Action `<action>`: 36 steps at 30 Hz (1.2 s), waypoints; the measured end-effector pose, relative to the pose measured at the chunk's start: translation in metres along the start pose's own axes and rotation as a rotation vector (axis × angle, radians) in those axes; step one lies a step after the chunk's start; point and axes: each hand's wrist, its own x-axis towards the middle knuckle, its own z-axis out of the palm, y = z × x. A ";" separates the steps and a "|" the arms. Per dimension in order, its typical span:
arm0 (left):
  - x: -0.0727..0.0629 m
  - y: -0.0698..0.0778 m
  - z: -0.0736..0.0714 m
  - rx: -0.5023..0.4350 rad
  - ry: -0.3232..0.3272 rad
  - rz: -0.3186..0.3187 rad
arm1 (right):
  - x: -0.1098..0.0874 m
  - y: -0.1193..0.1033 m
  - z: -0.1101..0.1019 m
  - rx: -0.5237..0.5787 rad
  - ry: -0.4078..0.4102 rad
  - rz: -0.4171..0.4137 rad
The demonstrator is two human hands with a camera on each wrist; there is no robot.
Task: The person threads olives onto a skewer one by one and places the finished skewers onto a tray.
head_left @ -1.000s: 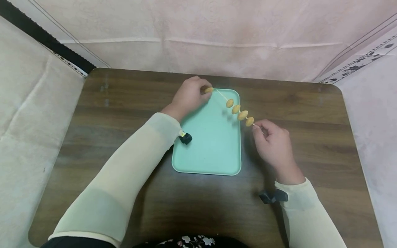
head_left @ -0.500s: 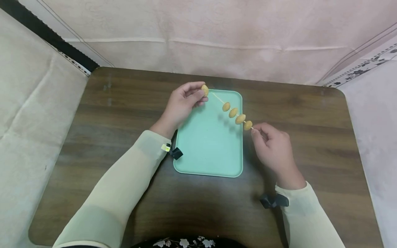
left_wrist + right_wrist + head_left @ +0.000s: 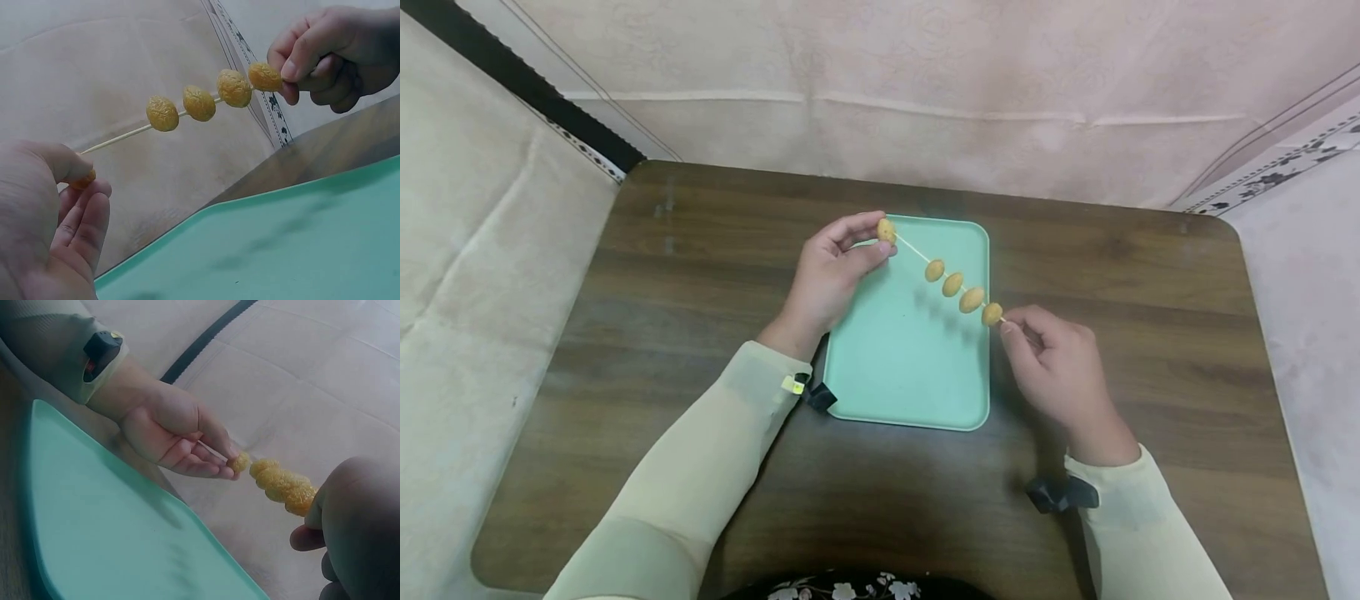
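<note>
A thin wooden skewer carries several yellow, wrinkled oval balls, bunched toward its right end. My right hand pinches that end between thumb and fingers, just past the last ball. Between its thumb and fingertips, my left hand holds a single loose-looking yellow ball. This ball is close to the skewer's pointed end; whether they touch I cannot tell. In the left wrist view the thumb covers most of the held ball. Both hands are raised above a mint-green tray.
The tray lies on a brown wood-grain table and bears the skewer's shadow. Pale cloth hangs behind the table's far edge and along both sides. A dark band-mounted camera sits on the right wrist.
My left hand has turned, showing more of its palm, and shifted left and toward me with the ball. The skewer in my right hand has moved slightly left and nearer.
</note>
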 end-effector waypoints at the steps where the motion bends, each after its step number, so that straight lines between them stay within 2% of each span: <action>1: -0.001 0.000 0.000 0.005 0.008 0.014 | 0.000 0.000 0.000 0.004 0.000 -0.004; 6: -0.008 0.002 0.000 0.007 0.043 0.091 | -0.002 0.001 -0.001 0.024 0.009 -0.036; 10: -0.012 0.002 0.000 -0.026 0.042 0.135 | -0.003 0.001 -0.002 0.037 0.020 -0.069; 14: -0.016 0.003 -0.001 -0.066 0.022 0.187 | -0.004 0.003 -0.002 0.062 0.031 -0.119; 21: -0.022 0.007 -0.004 -0.105 -0.050 0.296 | -0.006 0.004 -0.001 0.110 0.067 -0.202; 36: -0.025 0.010 -0.004 -0.038 -0.026 0.371 | -0.004 0.001 0.000 0.127 0.034 -0.210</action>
